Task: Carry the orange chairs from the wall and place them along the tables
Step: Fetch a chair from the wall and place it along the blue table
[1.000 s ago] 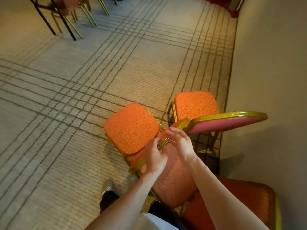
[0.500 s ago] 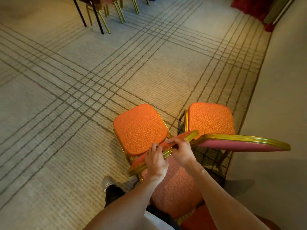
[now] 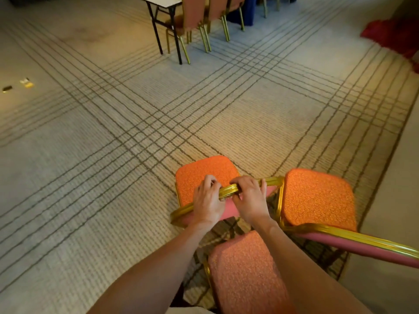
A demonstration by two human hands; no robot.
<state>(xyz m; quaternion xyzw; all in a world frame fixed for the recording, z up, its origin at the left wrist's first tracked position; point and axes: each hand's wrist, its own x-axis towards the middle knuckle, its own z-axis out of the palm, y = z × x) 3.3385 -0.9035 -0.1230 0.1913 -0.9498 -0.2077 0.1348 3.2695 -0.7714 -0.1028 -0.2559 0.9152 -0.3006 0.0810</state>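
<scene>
Stretching ahead, the striped carpet [image 3: 113, 155] lies open up to the folding table [image 3: 158, 0], where other chairs [image 3: 192, 17] stand; the wall [image 3: 396, 200] runs close on the right. The gripped chair [image 3: 204, 173] faces away, its seat beyond the hands and its gold top rail [image 3: 226, 190] running left to right. A second chair [image 3: 317, 198] crowds its right corner, so the free way is probably forward and left. A third seat [image 3: 244, 275] sits under the arms. The left hand [image 3: 207, 200] and right hand [image 3: 250, 200] both curl round the rail, side by side, equally near.
</scene>
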